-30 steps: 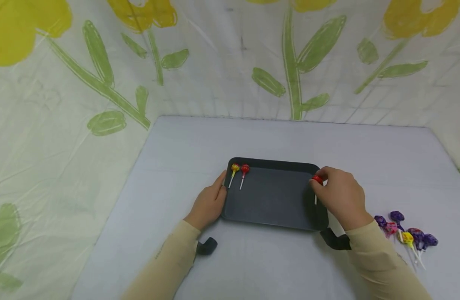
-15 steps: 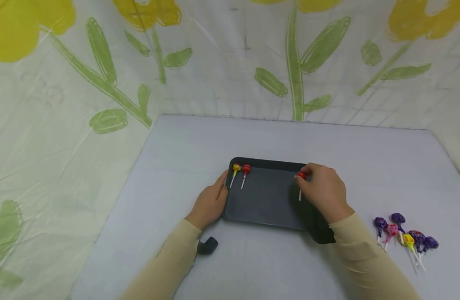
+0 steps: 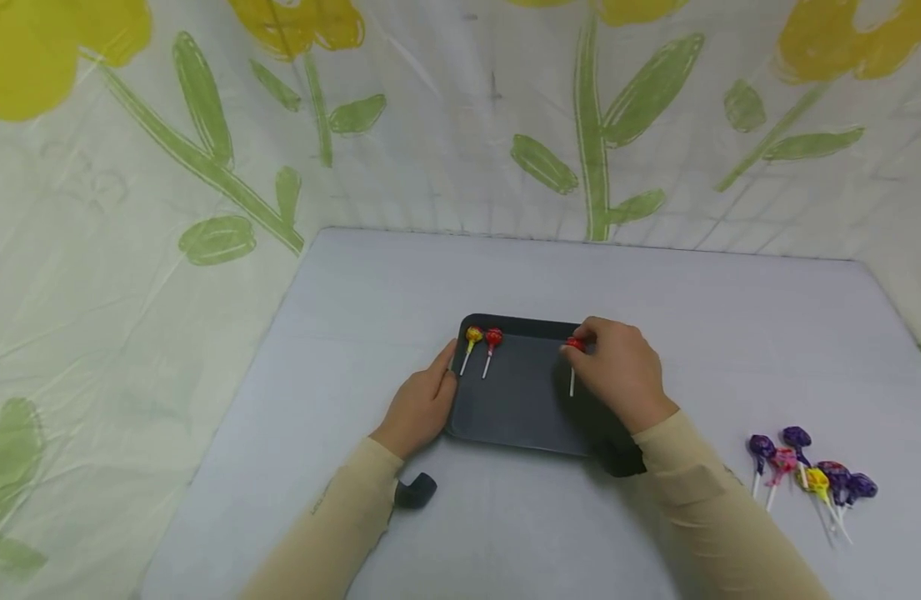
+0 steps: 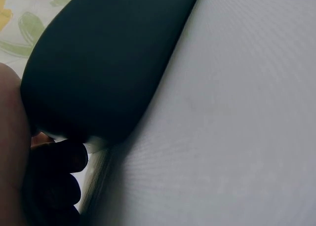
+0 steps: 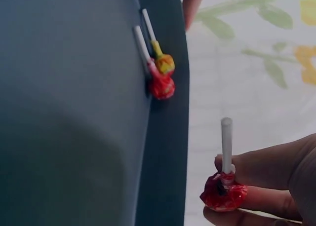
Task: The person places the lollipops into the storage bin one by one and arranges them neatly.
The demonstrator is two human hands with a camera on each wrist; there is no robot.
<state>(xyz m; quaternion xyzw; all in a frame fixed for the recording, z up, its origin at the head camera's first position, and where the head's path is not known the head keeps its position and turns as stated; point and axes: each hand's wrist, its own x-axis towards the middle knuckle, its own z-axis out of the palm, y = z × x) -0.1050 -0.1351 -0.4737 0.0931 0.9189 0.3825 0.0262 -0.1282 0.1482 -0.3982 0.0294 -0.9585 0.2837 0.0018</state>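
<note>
My left hand (image 3: 418, 410) grips the left edge of a dark grey tray (image 3: 516, 408); in the left wrist view its fingers (image 4: 61, 189) curl in below the tray's outer side. Over the right part of the tray, my right hand (image 3: 621, 368) pinches a red-wrapped lollipop (image 3: 575, 343) by its head. The right wrist view shows this lollipop's white stick (image 5: 226, 144) pointing away from thumb and fingers. In the tray's far left corner lie a yellow lollipop (image 3: 473, 335) and a red lollipop (image 3: 493, 337), side by side with their sticks toward me.
To the right on the white table (image 3: 400, 292), several lollipops lie in a loose pile, among them a purple one (image 3: 762, 447), a pink one (image 3: 784, 460) and a yellow one (image 3: 814, 481). Behind the table hangs a flower-patterned cloth (image 3: 445, 125).
My right hand has moved left over the tray, carrying the red lollipop from near the right rim further inward. My left hand and the tray have stayed in place.
</note>
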